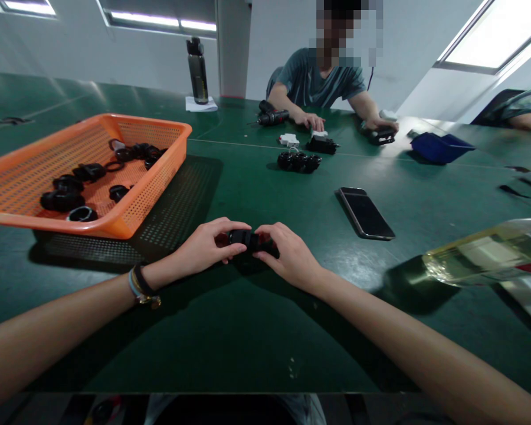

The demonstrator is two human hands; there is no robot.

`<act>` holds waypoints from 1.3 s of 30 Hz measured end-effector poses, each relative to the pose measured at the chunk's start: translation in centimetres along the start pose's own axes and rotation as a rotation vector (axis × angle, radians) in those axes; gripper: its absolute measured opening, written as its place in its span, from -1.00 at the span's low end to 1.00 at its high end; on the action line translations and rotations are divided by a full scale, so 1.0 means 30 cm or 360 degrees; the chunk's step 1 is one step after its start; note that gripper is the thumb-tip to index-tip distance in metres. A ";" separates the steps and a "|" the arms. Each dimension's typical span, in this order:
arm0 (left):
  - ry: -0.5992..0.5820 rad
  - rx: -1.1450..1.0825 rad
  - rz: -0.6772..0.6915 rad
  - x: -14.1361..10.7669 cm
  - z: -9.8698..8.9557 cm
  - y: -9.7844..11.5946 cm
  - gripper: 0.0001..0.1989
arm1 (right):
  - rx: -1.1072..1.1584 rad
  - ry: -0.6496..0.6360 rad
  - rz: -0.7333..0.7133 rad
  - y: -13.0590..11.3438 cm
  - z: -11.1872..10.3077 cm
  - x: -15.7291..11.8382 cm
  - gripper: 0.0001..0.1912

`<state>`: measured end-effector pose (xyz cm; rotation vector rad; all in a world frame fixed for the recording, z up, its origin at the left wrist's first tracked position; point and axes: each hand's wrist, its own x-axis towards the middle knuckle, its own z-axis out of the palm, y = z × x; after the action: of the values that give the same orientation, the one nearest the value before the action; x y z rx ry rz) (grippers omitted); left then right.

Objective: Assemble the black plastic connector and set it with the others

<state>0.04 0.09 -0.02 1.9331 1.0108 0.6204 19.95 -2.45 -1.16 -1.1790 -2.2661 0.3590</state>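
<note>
Black part (239, 237), pinched by the fingers and thumbs of my left hand (207, 244) and right hand (289, 255) near the table (181, 354), looks light, stiff and perhaps slick, so I judge its two ends the best places to hold.

The left wrist (147, 280) wears black and pale-blue bracelets (138, 285).

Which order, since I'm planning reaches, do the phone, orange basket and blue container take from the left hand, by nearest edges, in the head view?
1. Orange basket: left of the left hand.
2. Phone: right, beyond the hands.
3. Blue container: far right, past the phone.
</note>
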 end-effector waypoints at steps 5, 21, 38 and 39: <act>-0.0004 -0.0018 -0.0009 0.000 0.000 -0.002 -0.65 | -0.0011 0.0001 0.0004 0.000 0.001 0.000 -0.75; 0.0007 -0.0024 0.0008 -0.001 -0.001 -0.004 -0.66 | -0.0033 -0.0020 0.0016 -0.001 -0.001 0.001 -0.74; 0.0012 -0.0033 0.0005 0.001 0.002 -0.003 -0.65 | -0.0067 -0.0024 0.0046 0.001 0.003 0.002 -0.75; 0.0017 -0.0035 0.0005 0.002 0.002 -0.002 -0.65 | -0.0067 -0.0023 0.0046 0.001 0.003 0.001 -0.75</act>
<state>0.09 0.12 -0.10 1.9142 1.0039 0.6415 19.89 -2.41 -1.23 -1.2355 -2.2812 0.3337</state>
